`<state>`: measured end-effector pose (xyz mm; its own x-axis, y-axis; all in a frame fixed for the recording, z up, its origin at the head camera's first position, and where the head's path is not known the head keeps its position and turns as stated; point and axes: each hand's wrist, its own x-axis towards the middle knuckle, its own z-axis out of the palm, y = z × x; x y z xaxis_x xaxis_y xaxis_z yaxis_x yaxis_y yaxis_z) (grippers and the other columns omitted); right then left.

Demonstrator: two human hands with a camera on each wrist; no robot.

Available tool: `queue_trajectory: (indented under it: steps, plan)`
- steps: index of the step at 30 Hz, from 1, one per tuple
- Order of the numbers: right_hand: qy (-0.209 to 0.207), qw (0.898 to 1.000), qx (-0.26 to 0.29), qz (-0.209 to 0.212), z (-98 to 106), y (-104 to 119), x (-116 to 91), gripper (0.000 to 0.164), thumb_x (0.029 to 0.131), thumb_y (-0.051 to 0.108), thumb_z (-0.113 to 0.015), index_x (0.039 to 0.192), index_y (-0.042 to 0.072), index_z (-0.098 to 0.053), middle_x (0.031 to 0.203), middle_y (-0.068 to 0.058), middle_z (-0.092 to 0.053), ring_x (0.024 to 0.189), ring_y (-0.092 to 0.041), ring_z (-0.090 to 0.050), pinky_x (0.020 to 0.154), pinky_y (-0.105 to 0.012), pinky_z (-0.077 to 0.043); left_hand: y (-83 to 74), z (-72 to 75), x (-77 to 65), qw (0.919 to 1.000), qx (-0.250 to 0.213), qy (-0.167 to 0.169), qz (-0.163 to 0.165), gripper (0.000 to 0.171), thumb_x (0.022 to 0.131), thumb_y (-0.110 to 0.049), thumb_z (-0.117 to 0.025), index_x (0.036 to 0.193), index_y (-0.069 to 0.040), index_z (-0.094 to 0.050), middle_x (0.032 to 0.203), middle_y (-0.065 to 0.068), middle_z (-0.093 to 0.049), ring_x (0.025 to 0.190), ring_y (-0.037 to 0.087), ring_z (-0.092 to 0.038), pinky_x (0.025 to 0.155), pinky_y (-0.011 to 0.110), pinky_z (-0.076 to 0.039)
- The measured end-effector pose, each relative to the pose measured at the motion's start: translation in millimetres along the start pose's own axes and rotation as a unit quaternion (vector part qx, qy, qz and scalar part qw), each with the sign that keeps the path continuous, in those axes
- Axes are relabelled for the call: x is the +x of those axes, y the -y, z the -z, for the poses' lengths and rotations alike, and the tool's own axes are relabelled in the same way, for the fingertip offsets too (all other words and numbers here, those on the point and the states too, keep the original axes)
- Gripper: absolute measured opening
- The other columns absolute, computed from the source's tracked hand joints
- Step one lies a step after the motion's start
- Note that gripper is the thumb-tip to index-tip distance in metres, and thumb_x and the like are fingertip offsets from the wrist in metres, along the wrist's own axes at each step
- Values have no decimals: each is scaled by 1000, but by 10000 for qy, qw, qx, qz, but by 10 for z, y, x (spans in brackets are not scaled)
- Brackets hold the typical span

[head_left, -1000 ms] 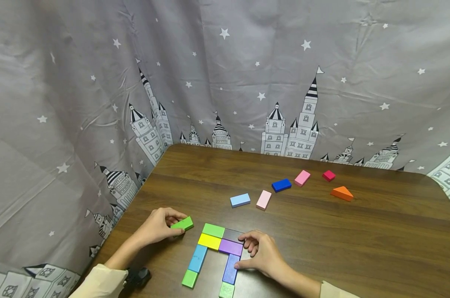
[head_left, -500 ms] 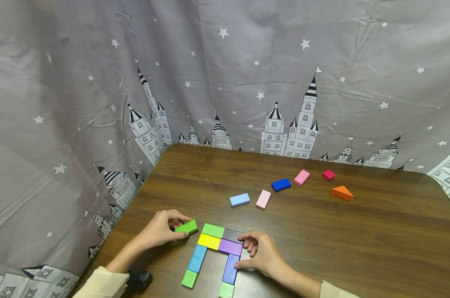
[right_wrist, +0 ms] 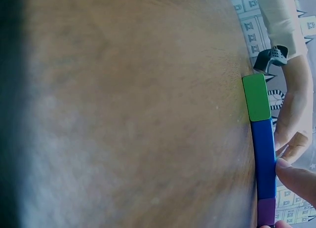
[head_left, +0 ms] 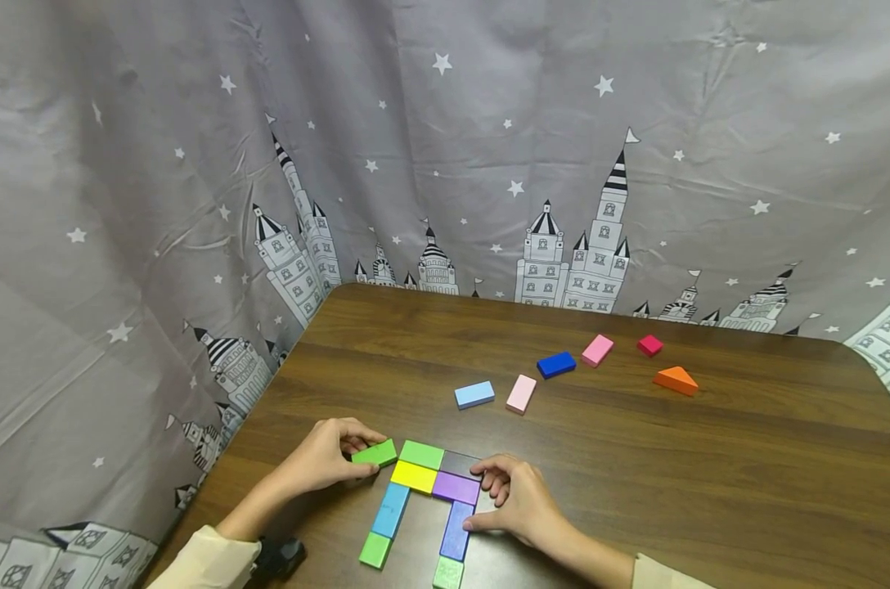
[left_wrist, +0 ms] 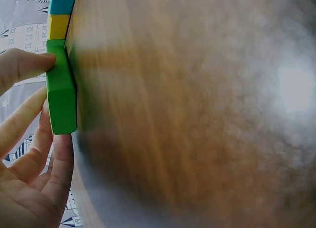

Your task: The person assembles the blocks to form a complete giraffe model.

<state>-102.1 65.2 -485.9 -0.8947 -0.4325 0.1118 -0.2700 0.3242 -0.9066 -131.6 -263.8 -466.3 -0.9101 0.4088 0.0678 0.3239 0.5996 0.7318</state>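
Observation:
My left hand [head_left: 332,452] pinches a bright green block [head_left: 375,454] between thumb and fingers. Its right end is right at the left end of a flat row of blocks on the table. That row's back layer is a light green block [head_left: 421,455] and a dark grey one [head_left: 460,465]. In front lie a yellow block [head_left: 414,477] and a purple one [head_left: 456,488]. Two legs run toward me: a light blue block [head_left: 390,509] and a blue one [right_wrist: 264,159], each ending in green. My right hand [head_left: 522,503] touches the blue block with its thumb and the grey block with a fingertip.
Farther back lie loose blocks: pale blue [head_left: 474,395], pale pink [head_left: 521,394], dark blue [head_left: 556,365], pink [head_left: 597,350], red [head_left: 649,345] and an orange triangle [head_left: 676,380]. A grey printed curtain [head_left: 474,164] hangs behind the wooden table [head_left: 747,458].
My left hand has carried the bright green block to the right and slightly toward me, up to the row's end. The right hand stays in place.

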Motion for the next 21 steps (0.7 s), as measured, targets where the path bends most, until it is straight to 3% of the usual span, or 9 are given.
queue_trajectory:
  steps: [21]
  plan:
    - [45,10000,31,-9,11,3,-2,55,56,12,-98,102,-1,-70,81,-4,-58,65,-9,-53,57,-19,-48,-77,8,17,9994,-114,324,-18,37,82,-19,-84,114,-5,-73,104,2,-70,89,17,-64,79,30,-57]
